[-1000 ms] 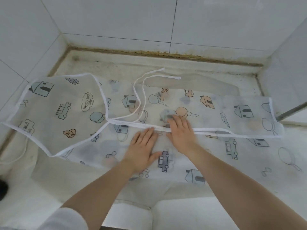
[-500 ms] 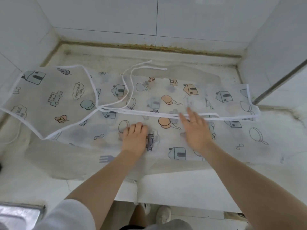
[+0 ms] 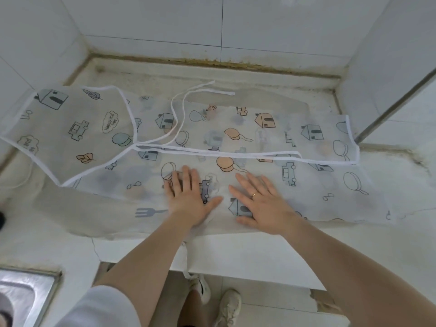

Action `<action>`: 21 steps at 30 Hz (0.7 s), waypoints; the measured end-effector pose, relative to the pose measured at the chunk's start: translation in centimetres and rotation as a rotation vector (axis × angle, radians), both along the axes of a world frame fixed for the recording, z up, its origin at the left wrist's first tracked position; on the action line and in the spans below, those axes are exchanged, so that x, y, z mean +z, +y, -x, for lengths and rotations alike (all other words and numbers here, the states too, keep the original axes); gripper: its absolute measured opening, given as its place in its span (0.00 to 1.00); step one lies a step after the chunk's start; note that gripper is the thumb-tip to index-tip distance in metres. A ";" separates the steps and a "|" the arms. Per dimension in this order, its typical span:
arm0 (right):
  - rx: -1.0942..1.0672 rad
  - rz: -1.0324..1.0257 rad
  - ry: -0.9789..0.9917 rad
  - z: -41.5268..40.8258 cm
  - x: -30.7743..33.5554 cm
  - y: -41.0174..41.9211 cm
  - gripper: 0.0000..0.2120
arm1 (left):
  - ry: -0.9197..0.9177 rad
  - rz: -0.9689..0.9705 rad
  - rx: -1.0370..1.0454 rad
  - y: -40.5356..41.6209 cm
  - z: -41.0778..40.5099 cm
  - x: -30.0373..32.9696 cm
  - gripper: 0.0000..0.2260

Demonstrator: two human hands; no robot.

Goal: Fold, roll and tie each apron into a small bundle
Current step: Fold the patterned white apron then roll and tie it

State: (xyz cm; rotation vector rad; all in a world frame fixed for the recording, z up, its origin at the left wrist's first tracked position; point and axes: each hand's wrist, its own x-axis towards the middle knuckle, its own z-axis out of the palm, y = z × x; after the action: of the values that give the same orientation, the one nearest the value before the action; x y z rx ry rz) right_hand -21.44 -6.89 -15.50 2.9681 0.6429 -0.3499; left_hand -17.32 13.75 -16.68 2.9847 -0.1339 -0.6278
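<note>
both hands lie flat, fingers straight, gripping nothing: the left hand [image 3: 188, 197] and right hand [image 3: 262, 204] press side by side on the near edge of the apron [image 3: 236, 147]. the apron is spread on the pale table [image 3: 259, 251], long axis running left to right, its bib end [image 3: 70, 131] pointing left. just beyond the hands a white-trimmed fold runs the same way, and the ties [image 3: 181, 114] loop toward the tiled wall [image 3: 212, 27].

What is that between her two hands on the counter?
In the head view, only printed apron fabric lies between the left hand and right hand: part of a small grey car print, nothing else.
</note>
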 end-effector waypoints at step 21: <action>-0.388 -0.031 0.403 -8.6 6.5 1.9 0.12 | 0.139 0.292 -0.276 6.6 -5.8 4.7 0.18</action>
State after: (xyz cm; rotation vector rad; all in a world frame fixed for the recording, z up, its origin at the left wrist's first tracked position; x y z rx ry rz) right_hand -12.84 -5.02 -8.99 3.0594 0.0855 -0.9911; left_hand -11.49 20.36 -12.00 2.6523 -0.5806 -0.7661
